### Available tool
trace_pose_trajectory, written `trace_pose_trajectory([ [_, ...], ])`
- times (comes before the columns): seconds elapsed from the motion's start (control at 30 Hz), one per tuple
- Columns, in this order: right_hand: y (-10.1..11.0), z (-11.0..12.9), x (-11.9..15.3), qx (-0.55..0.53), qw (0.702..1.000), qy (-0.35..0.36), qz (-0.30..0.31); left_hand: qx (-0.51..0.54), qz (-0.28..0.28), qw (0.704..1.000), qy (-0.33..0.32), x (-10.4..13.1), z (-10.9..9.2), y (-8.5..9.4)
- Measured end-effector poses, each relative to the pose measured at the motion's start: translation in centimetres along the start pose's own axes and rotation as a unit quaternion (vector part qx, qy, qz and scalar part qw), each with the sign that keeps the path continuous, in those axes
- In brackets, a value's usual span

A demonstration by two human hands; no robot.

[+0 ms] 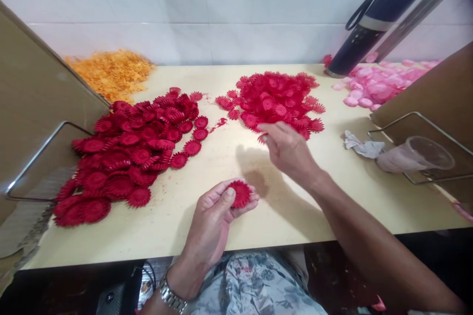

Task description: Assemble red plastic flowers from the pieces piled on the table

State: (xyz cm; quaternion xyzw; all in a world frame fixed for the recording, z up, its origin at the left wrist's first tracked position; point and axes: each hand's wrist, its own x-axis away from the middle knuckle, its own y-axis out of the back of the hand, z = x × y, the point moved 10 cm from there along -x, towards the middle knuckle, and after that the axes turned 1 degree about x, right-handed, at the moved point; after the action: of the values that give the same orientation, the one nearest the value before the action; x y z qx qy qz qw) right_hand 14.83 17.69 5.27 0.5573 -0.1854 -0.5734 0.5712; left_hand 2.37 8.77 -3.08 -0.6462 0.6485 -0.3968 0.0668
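My left hand (218,211) holds a round, dark red flower piece (241,194) with a toothed edge, pinched between thumb and fingers above the table's front part. My right hand (290,150) is raised at the near edge of a brighter red pile of flower pieces (281,103). Its thumb and fingers are pinched together, and a small red flower piece (262,139) shows at the fingertips, partly covered by them. To the left spreads a larger heap of dark red flower pieces (125,152), cup-shaped with toothed rims.
Orange petals (111,74) lie at the back left, pink petals (384,81) at the back right. A dark bottle (377,19) stands by the tiled wall. Cardboard panels flank the table (207,157). A clear plastic cup (414,155) and crumpled tissue (364,145) sit at the right.
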Motion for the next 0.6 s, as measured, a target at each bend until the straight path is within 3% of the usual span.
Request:
trace_pose_trajectory([
  [0.07,1.2,-1.4,-1.4,0.1,0.995,-0.006,-0.019,0.03,0.004,1.0,0.002,0.0,-0.1,0.0],
  [0.13,2.2,-1.5,-2.0,0.122,0.992,0.007,-0.035,0.06,0.005,0.998,0.005,0.0,-0.1,0.1],
  [0.3,2.8,1.8,0.1,-0.03,0.996,0.062,-0.06,0.106,0.001,0.994,0.014,-0.5,0.1,0.2],
  [0.4,1.6,3.6,1.5,-0.11,0.992,0.066,-0.002,0.117,-0.01,0.993,0.003,-0.7,-0.1,0.3],
  [0.5,-0.6,4.8,2.7,-0.181,0.977,0.053,0.103,0.107,0.001,0.994,-0.004,-0.6,-0.2,-0.1],
  [0.6,-1.8,5.9,3.5,-0.215,0.965,0.06,0.138,0.081,0.012,0.997,-0.011,-0.6,-0.1,-0.4],
])
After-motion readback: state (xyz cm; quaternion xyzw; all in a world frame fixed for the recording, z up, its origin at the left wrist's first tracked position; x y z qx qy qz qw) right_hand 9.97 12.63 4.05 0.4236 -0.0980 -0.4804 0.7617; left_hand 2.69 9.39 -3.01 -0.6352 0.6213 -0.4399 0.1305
